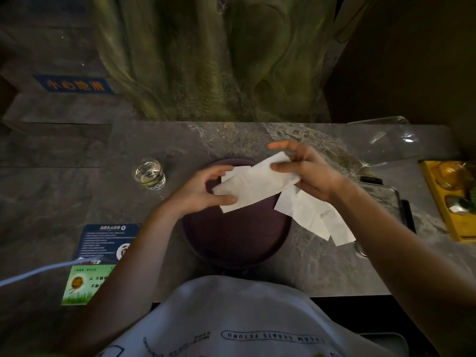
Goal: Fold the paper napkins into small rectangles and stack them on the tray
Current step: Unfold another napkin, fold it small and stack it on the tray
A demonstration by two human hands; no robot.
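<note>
A white paper napkin, folded into a long strip, hangs above the round dark purple tray. My left hand pinches its near left end. My right hand grips its far right end, fingers curled over the top edge. Several more white napkins lie overlapped on the table, just right of the tray and under my right wrist. The tray's inside shows nothing on it.
A small glass of water stands left of the tray. Printed cards lie at the near left. A clear glass dish sits far right, a yellow wooden tray at the right edge. A rocky wall rises behind the grey stone table.
</note>
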